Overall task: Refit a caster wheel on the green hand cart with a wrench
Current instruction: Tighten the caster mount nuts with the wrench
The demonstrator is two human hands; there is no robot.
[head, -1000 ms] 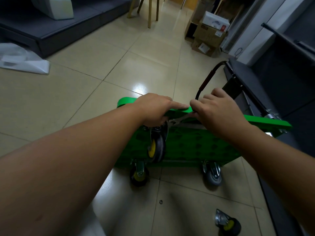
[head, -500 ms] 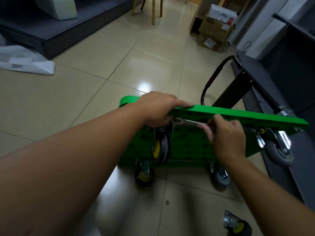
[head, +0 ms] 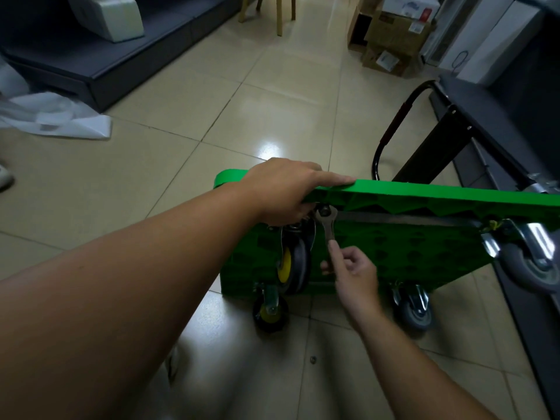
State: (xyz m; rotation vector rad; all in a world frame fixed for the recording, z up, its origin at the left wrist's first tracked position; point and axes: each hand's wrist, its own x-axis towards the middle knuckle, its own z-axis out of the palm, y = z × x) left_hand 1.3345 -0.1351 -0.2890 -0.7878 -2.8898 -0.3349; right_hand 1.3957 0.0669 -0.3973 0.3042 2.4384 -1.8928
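1. Beige glossy floor tiles [head: 181,165] fill the frame, with cardboard boxes [head: 394,34] at the upper right and a white plastic sheet [head: 60,119] at the left edge.
2. The green hand cart [head: 424,250] stands on edge at centre right, its ribbed underside facing the camera.
3. The left hand [head: 288,192] grips the cart's upper edge at centre, fingers curled under it and the index finger lying along the top.
4. The right hand [head: 353,271] sits below and just right of the left, pinching the wrench's lower end.
5. The caster wheel [head: 292,265], black with a yellow hub, hangs directly under the left hand, just left of the right hand.
6. The wrench [head: 328,228] runs nearly upright between the hands, its head on a bolt beside the left fingers.
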